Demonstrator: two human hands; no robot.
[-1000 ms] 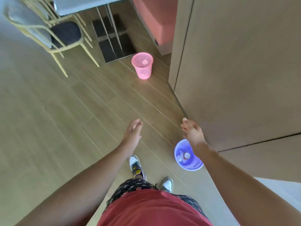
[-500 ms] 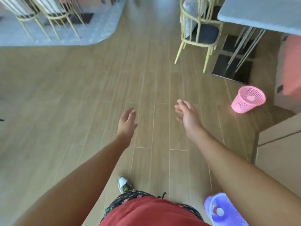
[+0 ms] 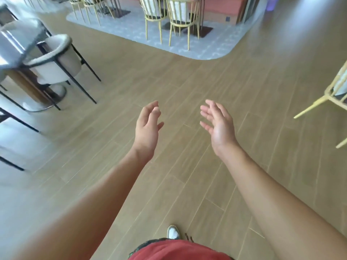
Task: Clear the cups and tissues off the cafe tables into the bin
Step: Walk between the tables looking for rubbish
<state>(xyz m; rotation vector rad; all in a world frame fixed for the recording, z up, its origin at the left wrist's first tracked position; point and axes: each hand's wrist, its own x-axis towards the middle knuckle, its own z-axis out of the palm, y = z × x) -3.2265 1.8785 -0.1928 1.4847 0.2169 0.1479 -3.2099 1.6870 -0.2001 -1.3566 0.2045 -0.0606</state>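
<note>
My left hand point(image 3: 148, 126) and my right hand point(image 3: 217, 122) are held out in front of me over the wooden floor, about a hand's width apart. Both hold nothing and their fingers are relaxed. No cup, tissue or bin shows in the head view. One of my shoes point(image 3: 173, 232) is on the floor below.
White padded chairs with black legs point(image 3: 56, 61) stand around a table at the left. Yellow-framed chairs point(image 3: 178, 17) stand on a grey floor patch point(image 3: 206, 47) ahead. Another yellow chair point(image 3: 336, 94) is at the right edge. Wooden floor point(image 3: 187, 81) lies between them.
My view has swung left, away from the pink and purple bins, which have left the frame. Both empty hands stay raised in front of me.
</note>
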